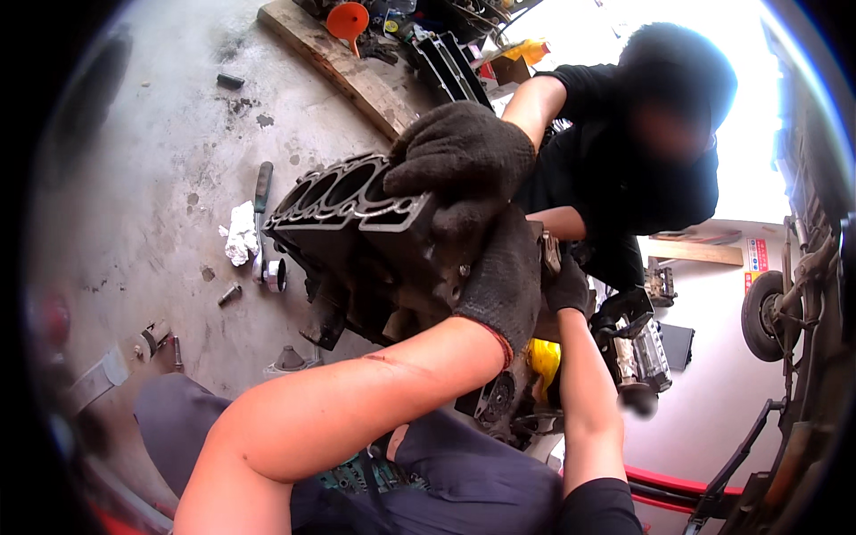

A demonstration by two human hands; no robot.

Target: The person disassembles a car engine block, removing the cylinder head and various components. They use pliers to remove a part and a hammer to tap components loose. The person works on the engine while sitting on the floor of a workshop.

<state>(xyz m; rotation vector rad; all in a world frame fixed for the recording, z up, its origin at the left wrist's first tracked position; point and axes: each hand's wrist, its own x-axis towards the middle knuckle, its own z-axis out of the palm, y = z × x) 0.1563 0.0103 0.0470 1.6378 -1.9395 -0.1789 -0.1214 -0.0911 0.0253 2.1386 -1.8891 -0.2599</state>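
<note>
A dark metal engine block (357, 245) sits tilted in front of me, its row of open cylinder bores facing up. My left hand (501, 281), in a dark knit glove, is closed on the block's right part; the co-worker's arm and glove partly cover its fingers. Gloved alike, my right hand (566, 287) grips at the block's right end, fingers partly hidden. Across from me, a co-worker (624, 152) in black leans in. The co-worker's gloved hand (459, 165) lies over the block's top edge and reaches into the nearest bore.
Left of the block, a long-handled tool (263, 192), a crumpled white rag (239, 234) and a metal ring (275, 275) lie on the concrete floor. A wooden beam (343, 67) and an orange funnel (348, 20) are behind. Engine parts (651, 357) stand at right.
</note>
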